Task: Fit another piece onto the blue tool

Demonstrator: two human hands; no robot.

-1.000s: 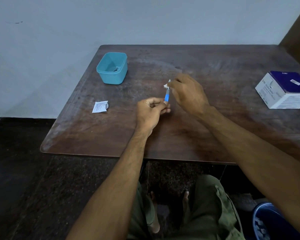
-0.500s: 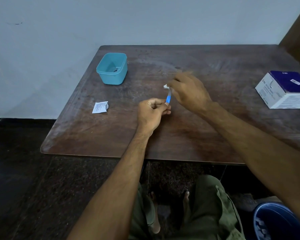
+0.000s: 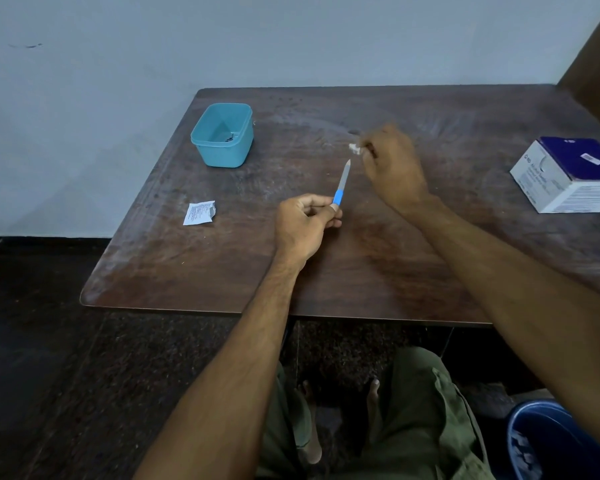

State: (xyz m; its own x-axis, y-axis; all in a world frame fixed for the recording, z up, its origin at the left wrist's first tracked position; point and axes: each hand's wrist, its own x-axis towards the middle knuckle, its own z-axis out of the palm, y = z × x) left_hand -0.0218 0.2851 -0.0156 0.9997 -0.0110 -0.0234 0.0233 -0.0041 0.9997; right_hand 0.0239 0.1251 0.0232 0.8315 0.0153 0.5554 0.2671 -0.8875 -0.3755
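Both hands holding small items over table

Left hand [image 3: 303,225] pinches the blue end of a slim blue-and-grey tool [image 3: 342,184], tip pointing up and away, just above the wooden table [image 3: 378,271]. Right hand [image 3: 394,168], blurred, fingers curled, pinches a small white wad [image 3: 354,148], a little beyond the tool tip, not touching it. Teal container [image 3: 222,135] far left, torn white sachet [image 3: 200,213] left of the left hand, white-and-purple box [image 3: 568,174] at right edge

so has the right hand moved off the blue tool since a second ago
Yes. The right hand, pinching a small white wad, has pulled away from the tool's tip toward the white and purple box. Earlier it sat right at the tip.
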